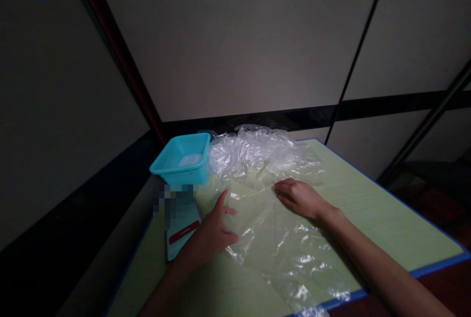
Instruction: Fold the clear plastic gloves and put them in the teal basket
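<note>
A clear plastic bag (257, 228) lies spread flat across the table, running toward its front edge. My left hand (217, 228) is over the bag's left side, its fingers spread apart and gripping nothing. On the bag's upper right part rests my right hand (300, 197), fingers curled together on the film; a crease in the plastic runs to the fingertips. Behind both hands sits a crumpled heap of clear plastic (253, 150), whose folds merge with the flat bag. Where one piece ends and another begins I cannot tell.
A turquoise plastic basket (187, 177) with something whitish inside stands at the back left. In front of it lies a flat tablet-like thing (182, 233) with a red bar, partly blurred out. The light green table (386, 228) has a blue edge; cabinet panels (250, 52) rise behind.
</note>
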Demonstrator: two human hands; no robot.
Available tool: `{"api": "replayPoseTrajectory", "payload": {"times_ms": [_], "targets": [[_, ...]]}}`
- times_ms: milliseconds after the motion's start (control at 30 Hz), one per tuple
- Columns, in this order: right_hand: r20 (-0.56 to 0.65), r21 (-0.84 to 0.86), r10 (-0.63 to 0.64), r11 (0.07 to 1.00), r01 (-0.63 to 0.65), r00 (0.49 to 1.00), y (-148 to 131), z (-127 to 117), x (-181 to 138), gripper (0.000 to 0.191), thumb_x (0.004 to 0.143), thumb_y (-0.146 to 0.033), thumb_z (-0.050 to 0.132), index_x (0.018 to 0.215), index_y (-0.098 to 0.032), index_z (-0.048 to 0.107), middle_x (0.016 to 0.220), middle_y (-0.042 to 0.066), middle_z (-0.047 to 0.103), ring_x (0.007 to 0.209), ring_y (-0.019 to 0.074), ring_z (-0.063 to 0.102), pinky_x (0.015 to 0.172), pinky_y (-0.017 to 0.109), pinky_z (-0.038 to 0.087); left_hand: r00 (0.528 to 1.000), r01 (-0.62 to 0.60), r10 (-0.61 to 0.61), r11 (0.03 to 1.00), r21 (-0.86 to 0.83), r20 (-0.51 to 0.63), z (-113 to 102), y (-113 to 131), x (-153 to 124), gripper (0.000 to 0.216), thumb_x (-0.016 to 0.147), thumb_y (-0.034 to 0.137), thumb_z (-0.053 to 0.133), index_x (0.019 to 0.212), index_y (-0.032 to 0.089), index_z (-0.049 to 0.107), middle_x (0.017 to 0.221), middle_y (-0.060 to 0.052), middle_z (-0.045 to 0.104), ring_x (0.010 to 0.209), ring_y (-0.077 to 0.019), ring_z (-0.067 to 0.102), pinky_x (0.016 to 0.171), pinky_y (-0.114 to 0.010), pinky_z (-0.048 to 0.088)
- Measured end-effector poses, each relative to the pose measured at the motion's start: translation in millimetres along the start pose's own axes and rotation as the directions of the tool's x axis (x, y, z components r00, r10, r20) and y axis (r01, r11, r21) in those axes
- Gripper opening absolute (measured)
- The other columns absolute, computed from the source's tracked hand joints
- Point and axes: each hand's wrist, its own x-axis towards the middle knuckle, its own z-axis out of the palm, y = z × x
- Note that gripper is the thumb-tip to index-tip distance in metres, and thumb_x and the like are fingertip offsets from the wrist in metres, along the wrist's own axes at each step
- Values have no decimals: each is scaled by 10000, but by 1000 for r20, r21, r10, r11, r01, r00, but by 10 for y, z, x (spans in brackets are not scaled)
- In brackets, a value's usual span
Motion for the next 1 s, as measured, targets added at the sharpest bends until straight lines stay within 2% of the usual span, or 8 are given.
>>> {"api": "replayPoseTrajectory", "payload": {"times_ms": [100, 200, 300, 433, 600, 733, 867, 1000], "targets": [[-9, -7, -11, 1000, 11, 1000, 5, 1, 1, 263, 842, -162, 413, 1021, -142, 605, 1069, 115, 619, 993, 241, 558, 827, 364, 459, 995, -64, 88, 905, 421, -37, -19, 11, -107, 908, 628, 72, 535, 1395, 243, 80, 1344, -137, 399, 894, -225, 617, 712, -328, 494], [-7, 3, -25, 1000, 25, 1000, 41, 6, -10, 379, 786, -59, 389, 1114, -120, 570, 1163, 123, 583, 1048, 234, 543, 865, 354, 452, 975, -81, 204, 700, 709, -90, 66, 104, -159, 724, 691, 109, 502, 1360, 166, 230, 1428, -153, 271, 1237, -323, 371, 910, -435, 404], [28, 41, -75, 996, 74, 997, 103, 23, -24, 483, 742, -20, 385, 1194, -115, 526, 1221, 114, 556, 1093, 219, 529, 907, 346, 438, 947, -241, 315, 576, 781, 60, 294, 275, -63, 563, 776, 133, 438, 1321, 75, 313, 1418, -165, 289, 1293, -264, 288, 1015, -375, 318], [47, 141, -121, 984, 113, 992, 156, 38, -31, 477, 808, -71, 353, 1265, -132, 472, 1279, 103, 512, 1158, 203, 486, 970, 367, 395, 878, -402, 433, 436, 805, 204, 673, 427, 258, 483, 846, 137, 332, 1303, -16, 325, 1386, -202, 332, 1279, -244, 318, 1031, -318, 300], [72, 218, -103, 972, 85, 992, 132, 13, -41, 459, 912, -254, 297, 1347, -123, 360, 1379, 104, 381, 1266, 199, 347, 1040, 385, 306, 874, -375, 462, 449, 811, 149, 926, 373, 554, 530, 890, 275, 323, 1291, -73, 320, 1373, -242, 325, 1292, -279, 280, 1064, -360, 245], [168, 148, -71, 988, 46, 983, 156, 112, -58, 547, 929, -417, 248, 1389, -123, 262, 1433, 107, 248, 1319, 214, 213, 1081, 424, 199, 871, -363, 474, 447, 817, 127, 971, 288, 593, 559, 907, 333, 281, 1316, -49, 291, 1398, -217, 291, 1311, -262, 237, 1074, -364, 223], [169, 25, -57, 998, 54, 984, 201, 261, -78, 610, 926, -480, 176, 1395, -95, 230, 1443, 123, 197, 1330, 210, 161, 1091, 421, 153, 875, -355, 467, 443, 823, 126, 896, 211, 579, 559, 921, 356, 243, 1332, -19, 284, 1417, -186, 268, 1323, -242, 204, 1078, -354, 204], [162, -29, -45, 998, 50, 986, 198, 294, -87, 614, 928, -483, 159, 1398, -93, 220, 1443, 121, 193, 1330, 207, 163, 1092, 409, 155, 885, -328, 454, 445, 834, 106, 692, 69, 534, 543, 914, 349, 273, 1326, -2, 306, 1417, -174, 278, 1322, -227, 210, 1077, -338, 199]]}}
